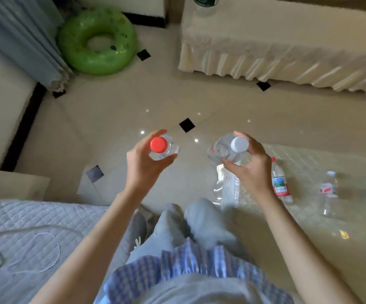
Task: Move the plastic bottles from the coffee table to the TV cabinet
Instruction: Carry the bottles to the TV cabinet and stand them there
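A: Where're the bottles?

B: One each. Left hand (143, 160) fingers wrap the red-cap bottle (162, 148), right hand (251, 165) the white-cap bottle (232, 149), both mid-air over the floor (111, 110).

A: Tips?

B: Thin clear plastic, smooth, round; grip lightly, keep upright. More bottles (280, 183) wait on the glossy worktop (309, 216).

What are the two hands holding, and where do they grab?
Left hand grips the red-capped bottle around its shoulder; right hand grips the white-capped bottle likewise, below the cap.
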{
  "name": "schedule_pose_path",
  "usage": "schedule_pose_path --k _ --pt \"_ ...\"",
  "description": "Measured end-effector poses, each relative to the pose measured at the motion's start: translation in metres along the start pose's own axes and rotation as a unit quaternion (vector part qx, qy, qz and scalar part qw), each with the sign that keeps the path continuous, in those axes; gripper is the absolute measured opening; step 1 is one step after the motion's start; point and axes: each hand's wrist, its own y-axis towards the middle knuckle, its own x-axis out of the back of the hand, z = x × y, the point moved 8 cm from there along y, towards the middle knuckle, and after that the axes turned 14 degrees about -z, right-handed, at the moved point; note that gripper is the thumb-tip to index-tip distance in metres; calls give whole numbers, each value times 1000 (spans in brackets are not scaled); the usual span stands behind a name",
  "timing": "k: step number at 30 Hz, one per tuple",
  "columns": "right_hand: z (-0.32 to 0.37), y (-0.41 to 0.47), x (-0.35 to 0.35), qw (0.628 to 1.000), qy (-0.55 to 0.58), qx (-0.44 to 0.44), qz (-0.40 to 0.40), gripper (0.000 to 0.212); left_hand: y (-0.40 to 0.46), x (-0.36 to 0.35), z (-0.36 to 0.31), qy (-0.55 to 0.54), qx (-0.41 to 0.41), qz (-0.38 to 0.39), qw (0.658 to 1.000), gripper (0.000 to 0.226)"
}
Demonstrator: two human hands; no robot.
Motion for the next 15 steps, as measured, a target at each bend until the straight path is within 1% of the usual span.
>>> schedule_pose_path --k 2,6,8,11,15 --pt "-7 24 -3 1000 -10 -17 -20 64 31 -21 -6 -4 -8 17 1000 53" --pt "-31 82 -12 998 -17 -47 -35 65 88 -72 -23 -10 -21 56 998 55" --pt "-45 114 -16 997 -18 -56 -42 65 116 -99 -33 -7 -29 64 997 55" --pt "-65 169 -20 997 -18 -51 -46 66 158 -142 -52 -12 -25 74 997 55" --pt "-84 245 -13 997 -26 -49 -60 68 212 -195 -87 -7 -39 79 996 56"
